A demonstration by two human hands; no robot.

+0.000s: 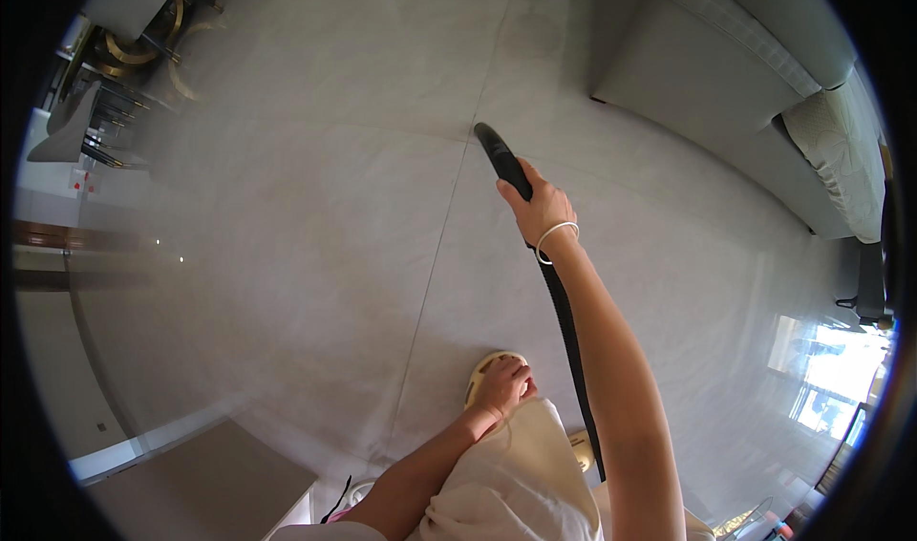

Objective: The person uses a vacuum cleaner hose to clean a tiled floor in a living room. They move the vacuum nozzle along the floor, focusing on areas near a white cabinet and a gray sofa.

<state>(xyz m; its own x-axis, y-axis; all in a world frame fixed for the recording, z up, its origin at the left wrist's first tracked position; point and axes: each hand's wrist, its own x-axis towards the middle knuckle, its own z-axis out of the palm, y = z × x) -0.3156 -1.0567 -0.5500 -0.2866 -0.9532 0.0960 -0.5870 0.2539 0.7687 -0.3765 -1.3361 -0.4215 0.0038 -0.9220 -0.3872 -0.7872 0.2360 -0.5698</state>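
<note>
My right hand (541,201) grips the black curved handle (496,151) of what looks like a vacuum cleaner hose. Its far tip is close to a seam in the grey floor (322,254); whether they touch, I cannot tell. A ribbed black hose (566,326) runs from the handle back beneath my right forearm, and its rear end is hidden. A white bracelet (557,241) circles my right wrist. My left hand (505,387) is by my knee with its fingers curled together and no object visible in it. Below it shows a cream slipper (478,378).
A grey sofa (688,75) with a pale cover (834,154) stands at upper right. Chairs (75,122) with thin dark legs are at upper left. A flat-topped cabinet (208,480) is at lower left. Bright window light (838,376) falls at the right.
</note>
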